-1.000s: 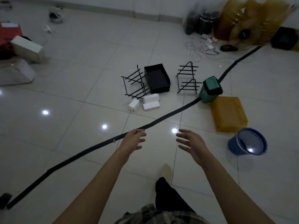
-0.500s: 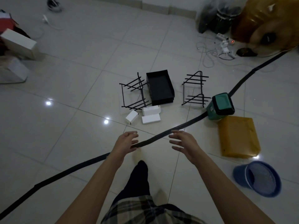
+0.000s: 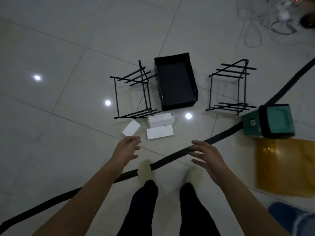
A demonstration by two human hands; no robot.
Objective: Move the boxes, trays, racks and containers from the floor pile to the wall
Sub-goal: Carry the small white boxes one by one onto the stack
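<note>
Head view, single frame, dim light.

Counts:
- Wire racks: 2, black. Left wire rack [image 3: 134, 92] touches the black tray [image 3: 177, 82]; right wire rack [image 3: 230, 87] stands apart on the tray's other side.
- Black tray: 1 visible opening. Its near end shows layered edges, so it may be a stack; the number cannot be told.
- White boxes: 3, grouped just in front of the left rack and tray. These are the small white box [image 3: 131, 127], the open white box [image 3: 161, 120] and the flat white box [image 3: 159, 132].
- Green container [image 3: 267, 121]: 1, tipped on its side, dark lid facing right.
- Yellow package [image 3: 286, 166]: 1, flat on the floor [image 3: 68, 48], just beside the green container.
- Blue basket [image 3: 293, 218]: 1.

All of the above lie on the tiled floor in front of the person.

Hands: left hand [image 3: 127, 149] and right hand [image 3: 207, 159] are both extended over the floor, fingers loosely spread, holding nothing. The left hand is near the small white box, not touching it.

A black floor strip [image 3: 170, 159] runs diagonally under the hands and between the feet.

Obscured: the blue basket is cut off at the lower right corner and blurred. The yellow package runs off the right edge. Cables [image 3: 272, 23] at the upper right are blurred. The label on the green container is unreadable.
</note>
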